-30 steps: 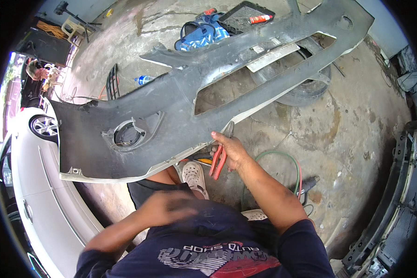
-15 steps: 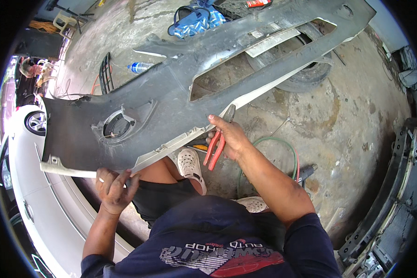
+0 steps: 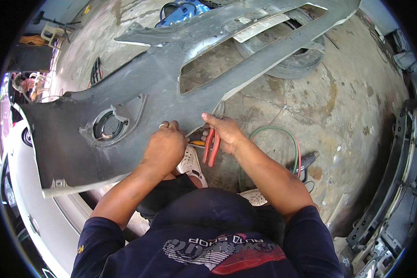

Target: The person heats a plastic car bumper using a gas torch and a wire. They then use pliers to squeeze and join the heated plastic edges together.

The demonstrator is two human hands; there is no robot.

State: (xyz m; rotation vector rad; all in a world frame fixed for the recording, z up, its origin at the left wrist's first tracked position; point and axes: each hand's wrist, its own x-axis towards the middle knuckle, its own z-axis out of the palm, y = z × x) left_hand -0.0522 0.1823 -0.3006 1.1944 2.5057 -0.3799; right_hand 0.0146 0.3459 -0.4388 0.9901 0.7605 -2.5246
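A large dark grey bumper cover, with a pale trimmed edge, stretches diagonally before me, a round housing in its left section. My left hand is curled over its lower edge, fingertips partly hidden. My right hand grips red-handled pliers, their jaws against the bumper's edge and partly hidden; my thumb lies along that edge. A yellow-orange handled item shows just below the edge between my hands, partly hidden.
A tire lies beneath the bumper's right section. Behind it is a blue bag. Green and red hoses run to a grey tool on the concrete floor. A white car stands left, metal car parts right.
My left hand has moved right and up along the bumper's edge. The bumper's left end has swung left and lower. My right hand still holds the pliers, shifted slightly.
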